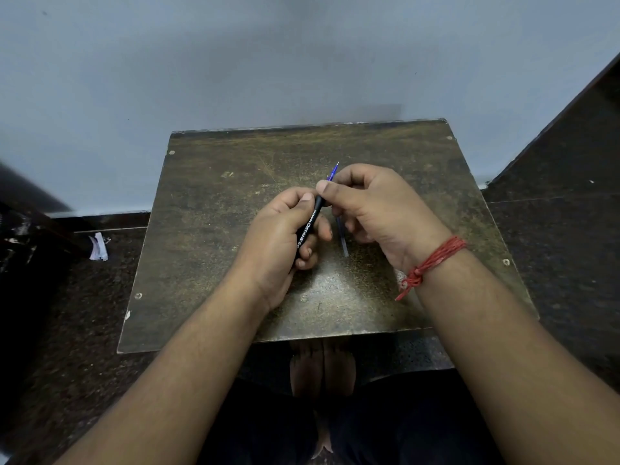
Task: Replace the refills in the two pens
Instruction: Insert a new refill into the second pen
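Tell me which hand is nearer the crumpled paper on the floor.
Left. The left hand, gripping the black pen, sits on the side of the paper; the right hand is farther across the table.

worn, scratched wooden desk [235, 229] with a dull sheen, matt black plastic pen barrel [307, 231] with white print, translucent blue plastic refill [343, 239], red twisted thread wristband [432, 260], dark speckled stone floor [553, 246], crumpled white paper [98, 247]

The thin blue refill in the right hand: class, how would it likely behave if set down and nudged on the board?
The thin blue refill looks slim and round, so it would probably roll. So narrow a tube likely flexes slightly and feels very light. The worn wooden board looks flat, offering little to stop it.
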{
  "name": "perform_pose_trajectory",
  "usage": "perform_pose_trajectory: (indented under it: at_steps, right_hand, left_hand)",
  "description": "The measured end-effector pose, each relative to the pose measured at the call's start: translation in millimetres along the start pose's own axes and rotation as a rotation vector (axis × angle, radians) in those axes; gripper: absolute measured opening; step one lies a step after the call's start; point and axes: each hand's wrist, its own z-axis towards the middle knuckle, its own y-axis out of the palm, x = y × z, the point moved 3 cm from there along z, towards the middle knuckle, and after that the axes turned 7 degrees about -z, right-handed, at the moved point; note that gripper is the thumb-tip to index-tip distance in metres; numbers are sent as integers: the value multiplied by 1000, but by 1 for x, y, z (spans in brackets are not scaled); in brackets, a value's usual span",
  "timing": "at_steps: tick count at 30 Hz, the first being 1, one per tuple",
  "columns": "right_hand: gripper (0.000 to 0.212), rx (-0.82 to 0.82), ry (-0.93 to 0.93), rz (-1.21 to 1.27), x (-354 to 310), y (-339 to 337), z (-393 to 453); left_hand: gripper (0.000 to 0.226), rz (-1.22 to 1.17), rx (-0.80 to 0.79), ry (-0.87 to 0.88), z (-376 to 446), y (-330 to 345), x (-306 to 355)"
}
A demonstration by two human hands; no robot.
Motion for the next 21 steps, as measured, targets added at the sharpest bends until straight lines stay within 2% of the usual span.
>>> perform_pose_trajectory:
  at_steps: [6, 11, 15, 21]
  right_hand:
    - [14, 62, -37, 104, 0, -2, 2]
    - [16, 264, -86, 262, 0, -14, 7]
    - [12, 353, -87, 420, 1, -25, 10]
    - [10, 518, -124, 407, 6, -52, 14]
  left_hand:
    - [21, 38, -3, 20, 0, 1, 0]
    - [22, 50, -23, 14, 1, 1, -3]
    - [22, 65, -29, 8, 0, 1, -4]
    - [24, 69, -12, 4, 0, -2, -3]
